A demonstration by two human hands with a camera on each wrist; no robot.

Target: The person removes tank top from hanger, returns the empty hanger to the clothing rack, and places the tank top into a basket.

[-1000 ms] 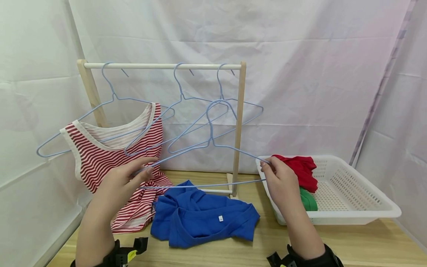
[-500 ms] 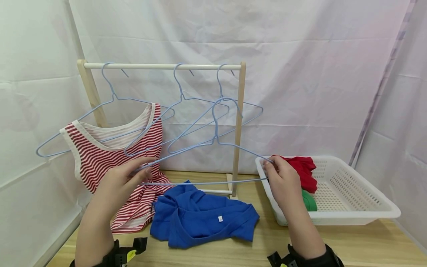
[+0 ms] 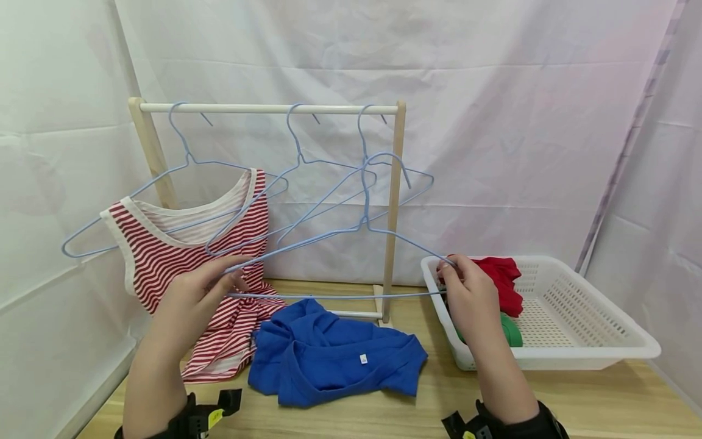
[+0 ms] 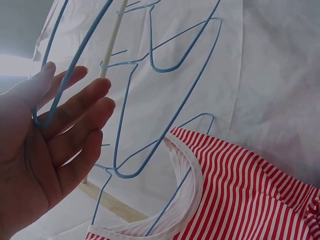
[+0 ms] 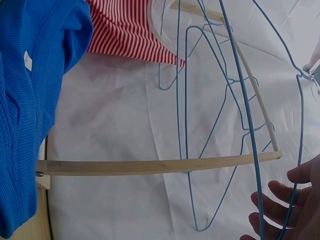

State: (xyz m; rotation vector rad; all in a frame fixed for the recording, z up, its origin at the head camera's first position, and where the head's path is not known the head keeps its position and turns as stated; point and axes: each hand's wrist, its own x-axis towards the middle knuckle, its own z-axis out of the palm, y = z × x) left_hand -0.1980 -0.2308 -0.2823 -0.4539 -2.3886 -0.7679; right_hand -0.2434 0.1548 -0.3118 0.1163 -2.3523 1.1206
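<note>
A light blue wire clothes hanger [image 3: 329, 297] is held up between two hands, hook upward, in front of the rack. My left hand [image 3: 192, 299] pinches its left end; in the left wrist view, the bent wire lies between thumb and forefinger. The right hand [image 3: 468, 296] grips the other end, near the basket's left rim. Below the hanger, a blue garment [image 3: 340, 360] with a small white tag lies crumpled on the table. Beside my left hand, a red-and-white striped tank top [image 3: 219, 262] hangs from another hanger, its lower part bunched on the table.
A small wooden rack [image 3: 241, 109] carries the tank top's hanger and two bare blue hangers [image 3: 298, 137]. To the right stands a white perforated basket [image 3: 592, 350] with red cloth [image 3: 499, 283] and green cloth [image 3: 511, 329] inside. White sheeting [image 3: 521, 152] encloses the table.
The held hanger has shifted slightly up and right, its hook now overlapping the rack's right post in the head view. My right hand moved right with it. The garments stay put.
</note>
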